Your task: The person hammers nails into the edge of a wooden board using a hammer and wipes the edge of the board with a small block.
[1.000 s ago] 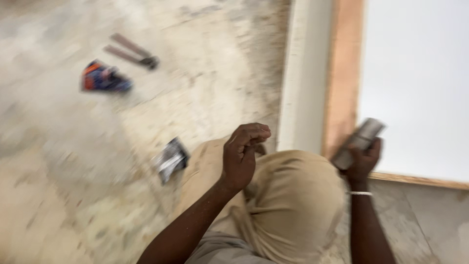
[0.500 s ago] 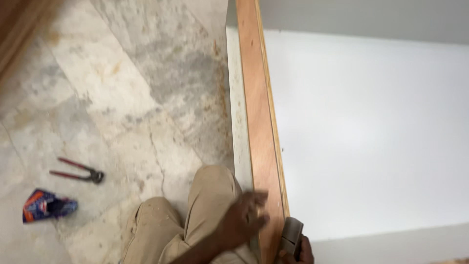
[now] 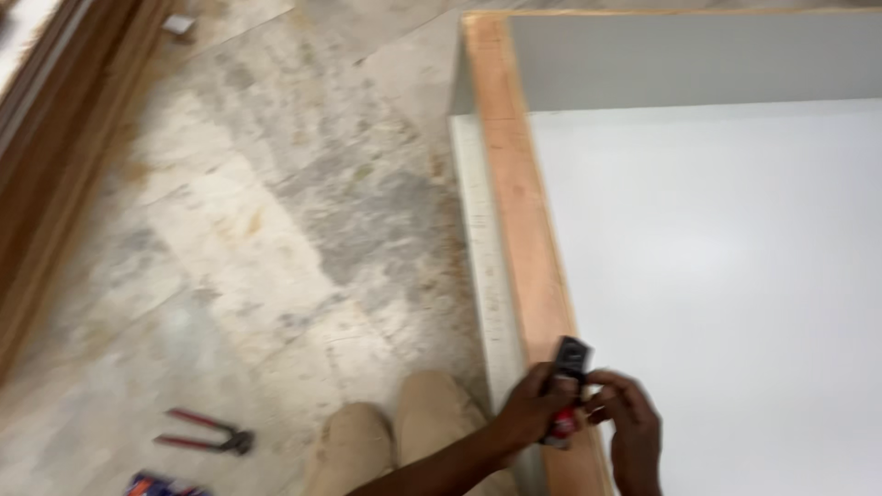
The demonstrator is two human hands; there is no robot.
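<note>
While both hands met at the lower centre of the frame, the left hand (image 3: 531,415) was wrapped around a small dark block-shaped tool (image 3: 567,386) with a red lower end, holding it against the wooden edge strip (image 3: 514,211). The right hand (image 3: 629,432) sat just beside it, fingers curled and fingertips (image 3: 599,397) touching the tool's side; whether it gripped the tool or only steadied it could not be told. The strip ran from the upper centre down to the hands, bordering a white panel (image 3: 726,276) that filled the right of the frame. Tan-trousered knees (image 3: 404,432) rested on the marbled stone floor (image 3: 276,202). Red-handled pincers (image 3: 207,436) lay at lower left, well apart from the hands, with a blue packet (image 3: 161,484) just below them.
</note>
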